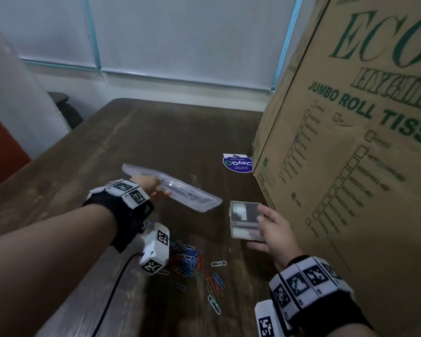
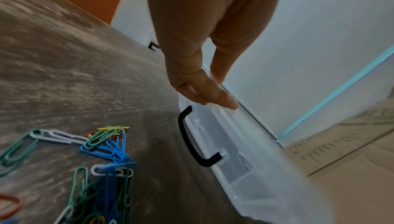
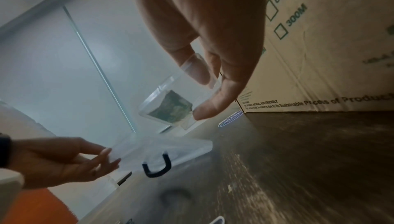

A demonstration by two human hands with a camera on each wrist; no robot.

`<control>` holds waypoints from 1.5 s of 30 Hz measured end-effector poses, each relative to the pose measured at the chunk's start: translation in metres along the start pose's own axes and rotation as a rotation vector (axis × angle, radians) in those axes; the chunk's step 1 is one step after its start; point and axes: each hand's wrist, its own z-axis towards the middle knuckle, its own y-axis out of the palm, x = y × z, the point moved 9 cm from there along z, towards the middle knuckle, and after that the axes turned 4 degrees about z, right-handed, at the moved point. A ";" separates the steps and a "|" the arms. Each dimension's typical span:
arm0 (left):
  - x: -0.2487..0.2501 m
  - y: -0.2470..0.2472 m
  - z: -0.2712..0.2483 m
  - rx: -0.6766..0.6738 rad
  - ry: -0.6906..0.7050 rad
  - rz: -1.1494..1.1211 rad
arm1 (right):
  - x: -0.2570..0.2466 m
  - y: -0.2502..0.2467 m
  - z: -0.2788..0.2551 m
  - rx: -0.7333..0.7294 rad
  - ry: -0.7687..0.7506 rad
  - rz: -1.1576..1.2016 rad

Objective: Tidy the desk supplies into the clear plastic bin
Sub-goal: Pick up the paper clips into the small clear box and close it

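Note:
My left hand [image 1: 159, 188] grips one end of a flat clear plastic piece [image 1: 180, 189] with a black handle [image 2: 187, 136], held tilted above the table; whether it is the bin or its lid I cannot tell. Fingers and thumb of my left hand [image 2: 202, 91] pinch its rim. My right hand [image 1: 258, 231] holds a small clear plastic box [image 1: 244, 220] just right of it. In the right wrist view my right hand [image 3: 200, 94] pinches the small box [image 3: 168, 108], above the clear piece [image 3: 166, 145]. Coloured paper clips [image 1: 192, 261] lie loose on the table below my hands.
A large cardboard carton [image 1: 350, 142] stands on the right of the dark wooden table [image 1: 156, 132], close to my right hand. A round blue sticker [image 1: 237, 162] lies by its corner. An orange rubber band [image 2: 8, 205] lies near the clips [image 2: 106, 146]. An orange seat [image 1: 0, 152] is at left.

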 end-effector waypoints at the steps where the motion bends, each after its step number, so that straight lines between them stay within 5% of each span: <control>1: -0.005 0.009 0.004 -0.056 -0.012 0.062 | 0.002 0.000 0.002 0.001 0.000 -0.018; 3: -0.015 0.018 0.009 -0.108 -0.029 0.201 | 0.006 -0.001 0.007 0.015 -0.003 -0.072; 7: -0.012 -0.004 0.006 0.054 0.208 0.987 | 0.011 0.001 0.014 0.000 -0.031 -0.198; 13: -0.079 0.000 -0.007 -0.202 0.174 1.282 | 0.012 0.011 0.016 -0.073 -0.041 -0.381; 17: -0.082 0.029 -0.047 -0.376 0.241 1.165 | 0.006 0.019 0.010 -0.095 -0.055 -0.413; 20: -0.049 0.036 -0.059 -0.323 0.294 1.012 | -0.002 0.036 0.004 -0.187 -0.094 -0.394; 25: -0.043 0.069 -0.084 -0.589 0.118 0.546 | -0.019 0.069 -0.006 -0.312 -0.176 -0.283; 30: -0.034 0.035 -0.064 -0.333 0.068 0.361 | 0.003 0.059 -0.007 -0.359 0.040 -0.286; 34: -0.012 0.000 -0.062 -0.201 0.082 0.322 | 0.050 0.033 -0.014 -0.528 0.154 -0.912; 39: -0.011 -0.016 -0.069 -0.181 0.052 0.343 | 0.062 0.068 -0.021 -0.590 0.022 -1.434; 42: -0.017 -0.019 -0.071 -0.196 0.026 0.380 | 0.060 0.100 -0.019 -0.606 -0.099 -1.438; 45: -0.014 -0.021 -0.075 -0.190 0.048 0.374 | 0.060 0.122 -0.014 -0.595 -0.183 -1.154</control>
